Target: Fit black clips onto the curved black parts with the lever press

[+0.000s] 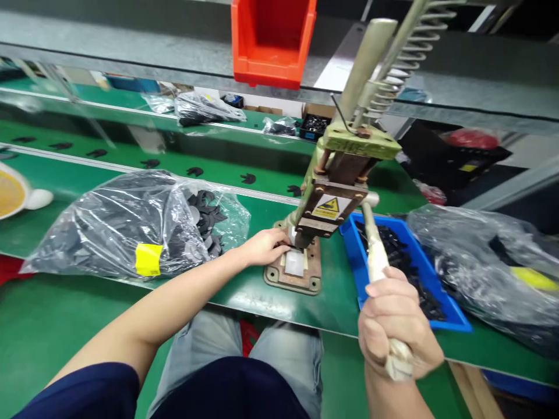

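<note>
Left hand: fingers right at the base, whether gripping, can't tell!
Right hand: fingers wrapped round the lever!
Press: stands on the table, between clear bag and blue bin.

Painted metal press, glossy plastic bags

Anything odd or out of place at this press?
Yes: the left hand has its fingertips right beside the press ram, below a warning label, while the right hand grips the lever. That looks like a possible pinch risk. No obvious spill or damage stands out.
</note>
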